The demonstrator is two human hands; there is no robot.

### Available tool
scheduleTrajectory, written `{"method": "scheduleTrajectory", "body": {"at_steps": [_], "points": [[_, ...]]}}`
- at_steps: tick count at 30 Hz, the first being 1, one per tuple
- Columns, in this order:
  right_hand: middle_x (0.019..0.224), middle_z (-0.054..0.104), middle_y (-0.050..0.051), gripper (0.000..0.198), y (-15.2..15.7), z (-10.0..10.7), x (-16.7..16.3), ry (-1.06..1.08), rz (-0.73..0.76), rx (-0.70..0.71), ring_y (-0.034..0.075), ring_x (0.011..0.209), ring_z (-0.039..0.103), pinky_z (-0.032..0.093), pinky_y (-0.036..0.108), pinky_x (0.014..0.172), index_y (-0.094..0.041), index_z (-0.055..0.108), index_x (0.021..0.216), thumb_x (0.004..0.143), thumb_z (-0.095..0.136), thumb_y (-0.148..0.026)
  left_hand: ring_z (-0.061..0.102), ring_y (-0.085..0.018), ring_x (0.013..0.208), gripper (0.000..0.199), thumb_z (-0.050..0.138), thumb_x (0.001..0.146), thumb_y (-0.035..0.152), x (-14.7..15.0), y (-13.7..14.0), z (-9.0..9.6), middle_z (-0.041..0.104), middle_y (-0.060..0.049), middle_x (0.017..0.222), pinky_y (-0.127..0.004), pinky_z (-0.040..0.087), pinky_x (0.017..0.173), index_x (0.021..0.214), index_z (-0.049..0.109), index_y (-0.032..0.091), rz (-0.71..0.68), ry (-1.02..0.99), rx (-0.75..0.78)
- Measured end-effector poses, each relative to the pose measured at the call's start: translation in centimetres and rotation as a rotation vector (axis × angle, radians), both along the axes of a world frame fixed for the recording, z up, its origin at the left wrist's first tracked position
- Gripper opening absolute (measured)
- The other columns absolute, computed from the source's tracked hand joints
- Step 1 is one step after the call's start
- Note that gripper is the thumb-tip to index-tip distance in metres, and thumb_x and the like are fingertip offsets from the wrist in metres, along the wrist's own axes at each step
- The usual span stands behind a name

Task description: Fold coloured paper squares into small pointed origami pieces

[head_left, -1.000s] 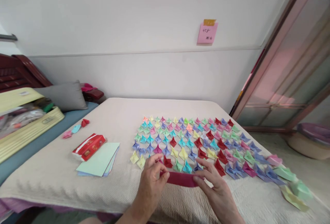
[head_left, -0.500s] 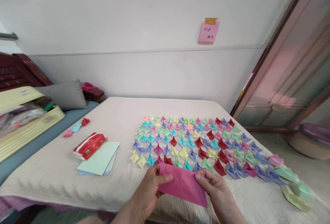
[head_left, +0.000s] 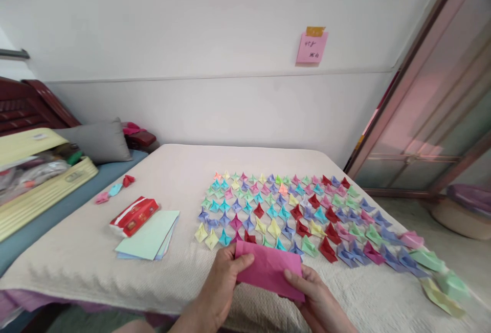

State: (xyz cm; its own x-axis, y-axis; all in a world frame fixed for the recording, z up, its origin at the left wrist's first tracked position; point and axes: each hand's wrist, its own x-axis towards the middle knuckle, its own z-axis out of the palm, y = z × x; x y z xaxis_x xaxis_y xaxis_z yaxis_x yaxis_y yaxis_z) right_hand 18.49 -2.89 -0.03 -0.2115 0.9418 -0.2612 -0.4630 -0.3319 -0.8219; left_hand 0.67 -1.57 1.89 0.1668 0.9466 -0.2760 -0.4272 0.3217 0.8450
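Folded flatter now, the pink paper [head_left: 268,270] sits squarer than half a second ago.
Left hand [head_left: 222,287] and right hand [head_left: 316,300] both pinch its near edges.

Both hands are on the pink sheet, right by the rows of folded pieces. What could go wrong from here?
1. The pink sheet is pinched only at its edges by the left hand and right hand; an uneven pull could skew the crease.
2. The nearest folded pieces lie just beyond the sheet's far edge; a forward sweep could knock them out of line.
3. The green pieces sit near the bed's right edge and might slide off if the cover is tugged.
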Motion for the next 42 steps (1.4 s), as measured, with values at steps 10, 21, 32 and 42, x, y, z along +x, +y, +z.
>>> {"method": "scheduleTrajectory", "body": {"at_steps": [10, 21, 32, 42], "points": [[0.062, 0.072, 0.002, 0.014, 0.4, -1.0, 0.0, 0.067, -0.012, -0.056, 0.009, 0.053, 0.057, 0.044, 0.018, 0.051, -0.013, 0.075, 0.072, 0.071, 0.079, -0.027, 0.062, -0.016, 0.064, 0.023, 0.072, 0.075, 0.029, -0.1, 0.0, -0.1, 0.072, -0.007, 0.07, -0.023, 0.043, 0.06, 0.089, 0.075, 0.011, 0.023, 0.0, -0.019], [0.062, 0.072, 0.003, 0.018, 1.0, -1.6, 1.0, 0.009, -0.091, -0.029, 0.011, 0.054, 0.059, 0.047, 0.021, 0.052, -0.015, 0.076, 0.069, 0.065, 0.083, -0.031, 0.06, -0.016, 0.068, 0.027, 0.065, 0.081, 0.042, -0.5, 0.3, -0.3, 0.068, -0.002, 0.074, -0.023, 0.041, 0.062, 0.086, 0.069, 0.016, 0.06, 0.032, 0.061], [0.082, 0.077, 0.006, 0.025, 1.3, -1.7, 2.2, -0.588, -0.261, 0.329, 0.028, 0.084, 0.067, 0.05, 0.036, 0.078, -0.021, 0.077, 0.087, 0.077, 0.068, -0.042, 0.061, -0.02, 0.082, 0.031, 0.058, 0.085, 0.046, -1.1, 0.4, -0.5, 0.068, -0.007, 0.083, -0.03, 0.045, 0.075, 0.082, 0.065, 0.015, 0.227, 0.308, 0.163], [0.116, 0.07, 0.01, 0.047, 0.6, -3.1, 2.2, -1.355, -0.287, 1.533, 0.026, 0.112, 0.062, 0.049, 0.039, 0.091, -0.02, 0.065, 0.118, 0.079, 0.046, -0.001, 0.066, -0.022, 0.082, 0.02, 0.063, 0.083, 0.029, 1.1, -1.1, -1.5, 0.071, -0.013, 0.092, -0.034, 0.05, 0.075, 0.092, 0.066, 0.012, -0.038, -0.416, -0.172]]}}
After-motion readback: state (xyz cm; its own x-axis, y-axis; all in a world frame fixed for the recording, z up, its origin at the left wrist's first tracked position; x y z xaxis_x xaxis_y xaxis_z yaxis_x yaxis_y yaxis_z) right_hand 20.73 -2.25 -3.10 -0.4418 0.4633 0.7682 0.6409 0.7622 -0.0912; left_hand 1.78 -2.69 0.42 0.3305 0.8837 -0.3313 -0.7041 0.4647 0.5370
